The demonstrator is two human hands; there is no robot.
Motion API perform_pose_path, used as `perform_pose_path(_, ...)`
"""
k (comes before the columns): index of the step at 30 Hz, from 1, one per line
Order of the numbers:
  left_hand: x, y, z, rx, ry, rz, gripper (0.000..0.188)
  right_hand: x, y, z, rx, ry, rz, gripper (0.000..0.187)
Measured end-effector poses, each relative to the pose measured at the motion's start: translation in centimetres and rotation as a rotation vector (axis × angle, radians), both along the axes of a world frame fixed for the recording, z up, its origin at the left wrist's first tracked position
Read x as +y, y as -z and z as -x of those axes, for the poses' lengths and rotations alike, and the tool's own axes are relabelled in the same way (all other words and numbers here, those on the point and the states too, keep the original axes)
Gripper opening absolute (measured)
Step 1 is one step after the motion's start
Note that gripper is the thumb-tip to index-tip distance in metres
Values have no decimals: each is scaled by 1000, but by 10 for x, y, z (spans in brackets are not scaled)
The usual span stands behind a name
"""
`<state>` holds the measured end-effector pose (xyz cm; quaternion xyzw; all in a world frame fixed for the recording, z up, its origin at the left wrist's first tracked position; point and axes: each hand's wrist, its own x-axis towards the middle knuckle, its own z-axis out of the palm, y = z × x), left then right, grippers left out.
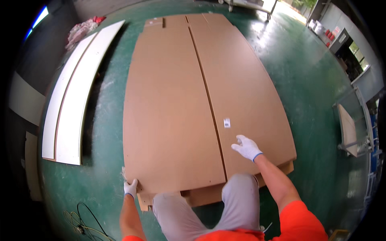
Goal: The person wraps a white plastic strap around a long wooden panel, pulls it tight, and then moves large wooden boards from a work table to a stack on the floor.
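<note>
Two long, flat brown cardboard pieces lie side by side in front of me, a left one (169, 108) and a right one (245, 88), with a narrow dark gap between them. At the near left corner my left hand (130, 187), in a white glove, is closed on the edge of the left piece; some of its fingers are hidden. My right hand (247, 148), gloved the same way, is over the near part of the right piece with thumb and fingers apart, holding nothing. Just beyond it is a small white label (227, 123).
More cardboard (201, 195) shows under the near edge, by my knees. Long white panels (72, 100) lie to the left on the green floor (317, 120). A cable (82, 229) coils at lower left; a wheeled cart (354, 130) stands at right, another trolley (253, 6) at the back.
</note>
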<state>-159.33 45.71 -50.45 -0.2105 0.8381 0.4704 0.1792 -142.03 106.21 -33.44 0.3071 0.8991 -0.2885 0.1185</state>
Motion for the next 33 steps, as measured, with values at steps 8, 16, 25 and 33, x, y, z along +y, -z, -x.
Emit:
perform_pose_path(8, -16, -7, 1, -82, -7, -43, 50, -64, 150, -92, 45, -180, -385, 99)
perform_pose_path(16, -25, -9, -16, -85, 8, 53, 47, -66, 164, -99, -33, -189, -327, 100)
perform_pose_path(25, -11, 1, -23, -29, 130, 175, 44, -45, 167, -136, 214, -189, -214, 72)
perform_pose_path(33, 1, 17, 10, 257, 81, 221, 52, -100, 170, -163, 264, 803, 1177, 28)
